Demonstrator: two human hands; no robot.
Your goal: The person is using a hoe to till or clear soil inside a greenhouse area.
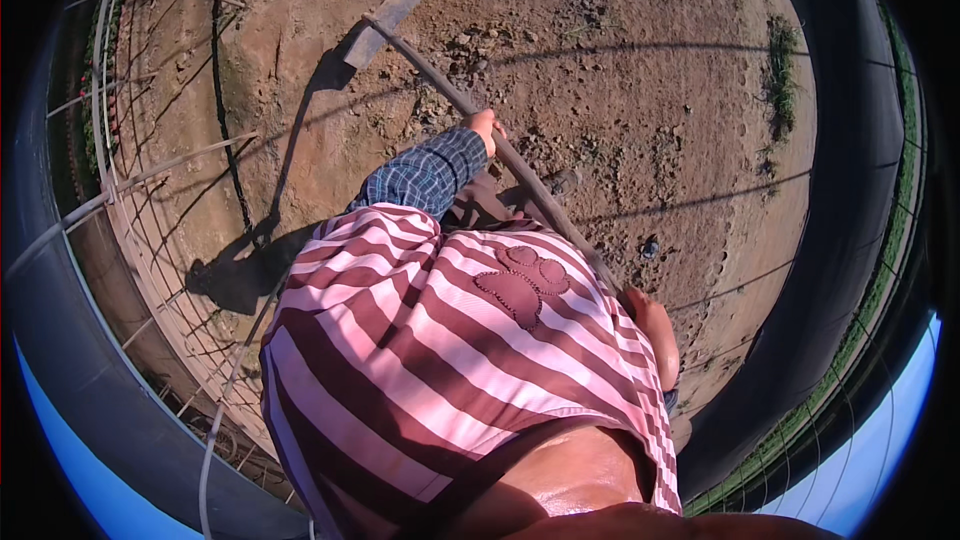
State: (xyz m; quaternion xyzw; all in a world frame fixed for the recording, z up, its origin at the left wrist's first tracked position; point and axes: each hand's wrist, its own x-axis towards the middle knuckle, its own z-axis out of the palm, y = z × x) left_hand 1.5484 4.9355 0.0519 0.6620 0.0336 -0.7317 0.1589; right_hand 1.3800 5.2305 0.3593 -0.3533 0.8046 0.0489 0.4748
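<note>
A long wooden handle (536,191) runs slantwise across the view, with a flat, wide metal hoe blade (384,26) at its upper left end. The blade is over the brown soil, its shadow close beside it; whether it touches the ground I cannot tell. My left hand (484,127), at the end of a checked blue sleeve, grips the handle about midway. Low at the right side of my striped apron, my right hand (643,307) is closed around the rear part of the handle, partly hidden by the apron.
Rough soil with clods and small stones (480,52) lies before me. Bamboo or wooden poles (187,157) form a frame at the left. A dark line crosses the ground near it. Grass tufts (782,79) grow at the right, beside a dark paved strip (855,120).
</note>
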